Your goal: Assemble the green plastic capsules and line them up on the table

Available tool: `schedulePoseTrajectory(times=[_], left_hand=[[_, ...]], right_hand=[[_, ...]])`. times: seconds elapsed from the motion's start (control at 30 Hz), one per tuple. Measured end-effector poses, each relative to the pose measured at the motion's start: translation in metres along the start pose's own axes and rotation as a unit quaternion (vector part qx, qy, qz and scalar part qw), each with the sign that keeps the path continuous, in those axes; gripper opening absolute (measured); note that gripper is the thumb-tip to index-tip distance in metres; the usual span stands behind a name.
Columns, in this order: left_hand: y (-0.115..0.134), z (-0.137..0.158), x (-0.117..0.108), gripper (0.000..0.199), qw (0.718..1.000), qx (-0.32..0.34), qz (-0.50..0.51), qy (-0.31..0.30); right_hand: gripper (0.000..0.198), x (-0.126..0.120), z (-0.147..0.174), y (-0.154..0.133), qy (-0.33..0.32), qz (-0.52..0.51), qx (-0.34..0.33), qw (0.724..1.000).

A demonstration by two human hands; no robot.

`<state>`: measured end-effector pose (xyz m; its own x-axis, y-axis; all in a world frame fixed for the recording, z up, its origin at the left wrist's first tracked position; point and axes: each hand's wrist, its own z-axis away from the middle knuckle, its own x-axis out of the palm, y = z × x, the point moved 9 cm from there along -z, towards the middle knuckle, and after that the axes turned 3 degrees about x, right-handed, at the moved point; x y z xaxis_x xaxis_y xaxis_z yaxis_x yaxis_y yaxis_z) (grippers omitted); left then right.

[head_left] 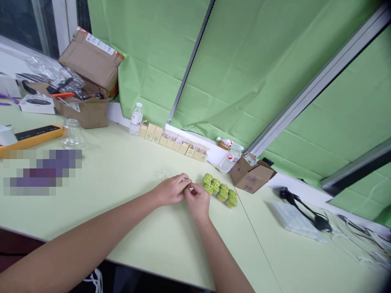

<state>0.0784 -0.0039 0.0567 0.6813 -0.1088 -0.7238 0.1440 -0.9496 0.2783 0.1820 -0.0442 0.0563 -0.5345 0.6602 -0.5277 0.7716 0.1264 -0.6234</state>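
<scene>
My left hand [171,190] and my right hand [198,200] meet over the middle of the table, fingertips pinched together. Between them is something small with a hint of green, mostly hidden by the fingers. To the right of my right hand stand several small green pieces with yellow loops on top [223,193], grouped in rows on what looks like clear plastic. Just behind my left hand lies a small clear plastic piece [164,174] with a touch of yellow.
Small cream boxes [172,141] line the wall, beside an upright water bottle [136,119]. Another bottle [231,159] lies near an open carton [252,174]. At left are a clear jar [72,134], a power strip [39,134] and a filled cardboard box [88,112]; at right, a headset [305,209].
</scene>
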Motion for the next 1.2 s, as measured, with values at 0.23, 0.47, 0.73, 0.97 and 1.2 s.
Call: schedulePoseTrajectory(times=[0.23,0.47,0.73,0.97,1.2], left_hand=[[-0.002,0.002,0.004,0.035,1.0,0.004,-0.005,-0.007],[0.001,0.003,0.004,0.033,1.0,0.006,-0.005,-0.014],[-0.001,0.002,0.002,0.036,1.0,-0.002,0.018,0.0],[-0.018,0.002,-0.013,0.035,0.996,-0.058,0.047,0.043],[-0.016,0.002,-0.021,0.043,0.991,-0.055,0.092,0.076]], right_hand=[[0.016,0.011,0.0,0.008,-0.06,-0.033,0.02,0.997],[0.02,0.012,0.002,0.006,-0.064,-0.039,0.004,0.997],[0.027,0.011,0.004,0.007,-0.037,-0.028,0.003,0.999],[0.028,0.016,0.004,0.0,-0.08,-0.069,0.022,0.994],[0.033,0.008,0.001,0.015,-0.017,-0.166,0.079,0.983]])
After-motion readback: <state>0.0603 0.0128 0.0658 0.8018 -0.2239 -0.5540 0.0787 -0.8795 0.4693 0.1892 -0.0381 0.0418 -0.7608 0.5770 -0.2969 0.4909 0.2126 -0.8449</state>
